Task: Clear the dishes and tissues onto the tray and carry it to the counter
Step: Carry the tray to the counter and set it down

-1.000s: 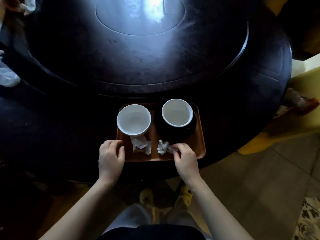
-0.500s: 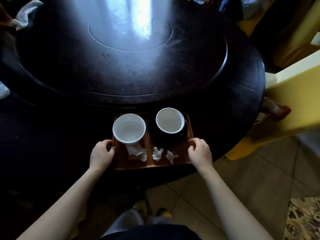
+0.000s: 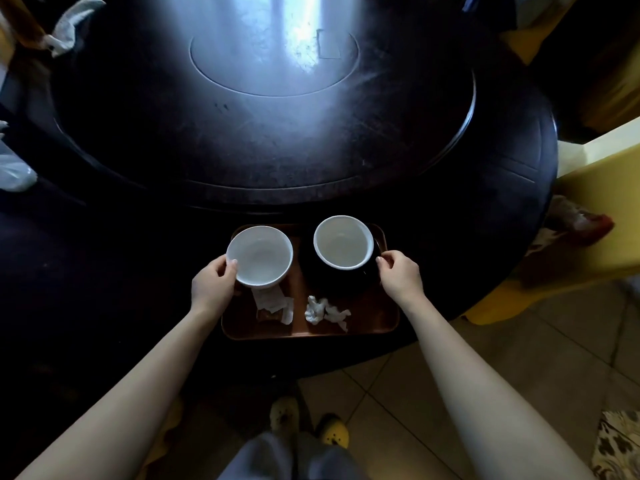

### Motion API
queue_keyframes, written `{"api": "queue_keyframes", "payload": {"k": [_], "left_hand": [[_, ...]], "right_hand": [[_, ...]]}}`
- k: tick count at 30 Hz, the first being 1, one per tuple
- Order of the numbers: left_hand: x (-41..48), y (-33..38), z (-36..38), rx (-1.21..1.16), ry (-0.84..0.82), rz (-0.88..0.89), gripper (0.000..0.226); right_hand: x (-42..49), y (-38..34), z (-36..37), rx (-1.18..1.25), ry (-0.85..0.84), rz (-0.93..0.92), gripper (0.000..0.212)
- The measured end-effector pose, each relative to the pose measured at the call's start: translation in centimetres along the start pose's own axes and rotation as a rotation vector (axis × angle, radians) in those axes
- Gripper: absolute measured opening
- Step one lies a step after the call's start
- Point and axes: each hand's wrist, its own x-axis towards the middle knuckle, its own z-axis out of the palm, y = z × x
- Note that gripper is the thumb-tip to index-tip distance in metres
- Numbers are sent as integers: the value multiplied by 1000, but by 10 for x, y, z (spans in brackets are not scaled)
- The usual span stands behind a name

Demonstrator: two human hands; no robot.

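A brown tray (image 3: 374, 323) lies at the near edge of the dark round table (image 3: 346, 143). On it stand a white bowl (image 3: 259, 256) at the left and a second white bowl (image 3: 343, 242) stacked on a black dish (image 3: 332, 282) at the right. Crumpled tissues (image 3: 323, 308) and paper scraps (image 3: 273, 304) lie on the tray's front half. My left hand (image 3: 213, 284) is closed on the tray's left side, its thumb touching the white bowl's rim. My right hand (image 3: 400, 275) is closed on the tray's right side beside the black dish.
A raised turntable ring fills the table's middle. A yellow chair (image 3: 602, 216) stands close on the right. White plastic (image 3: 14, 168) and a cloth (image 3: 69, 26) lie at the far left. Tiled floor, my slippers (image 3: 332, 429) and a patterned rug (image 3: 620, 445) are below.
My right hand let go of the tissue and went to the tray's right edge; my left hand went to the left edge. Both hands then slid forward along the tray's sides.
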Motion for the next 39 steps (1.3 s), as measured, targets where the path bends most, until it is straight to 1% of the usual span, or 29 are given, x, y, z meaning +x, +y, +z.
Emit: {"api": "queue_keyframes", "payload": {"k": [2, 4, 7, 11, 15, 18, 20, 23, 24, 25, 28, 30, 32, 35, 39], "left_hand": [[0, 1, 3, -7, 2, -5, 29], [-2, 2, 6, -19, 0, -5, 29], [-5, 2, 10, -6, 17, 4, 30], [-4, -2, 11, -12, 29, -5, 36], [-5, -6, 11, 18, 40, 36, 35], [-4, -10, 9, 34, 10, 63, 34], [0, -13, 5, 65, -7, 83, 34], [11, -22, -5, 74, 54, 47, 34], [14, -26, -8, 104, 69, 37, 34], [16, -30, -11, 156, 66, 27, 33], [18, -32, -14, 277, -11, 17, 25], [20, -30, -13, 347, -52, 35, 20], [21, -28, -13, 410, -76, 43, 19], [25, -24, -12, 533, -116, 55, 22], [31, -18, -4, 727, -99, 116, 27]], "right_hand": [[3, 0, 4, -28, -31, 25, 37], [3, -1, 9, -35, -28, 37, 36], [-2, -1, 12, -22, 6, 56, 30], [-13, 7, 17, 22, -20, 80, 17], [-32, 8, 25, 111, -59, 132, 20], [-37, 12, 25, 100, -96, 132, 23], [-34, 17, 18, 84, -59, 119, 25], [-22, 29, 1, 75, 110, 52, 28], [-16, 34, -4, 36, 137, 28, 28], [-9, 37, -8, -2, 126, 14, 28], [14, 39, -11, -109, -30, 5, 25], [25, 36, -9, -202, -88, 1, 26], [31, 31, -8, -295, -125, 5, 30], [35, 25, -8, -401, -158, 7, 31], [38, 23, -6, -466, -151, -36, 33]]}}
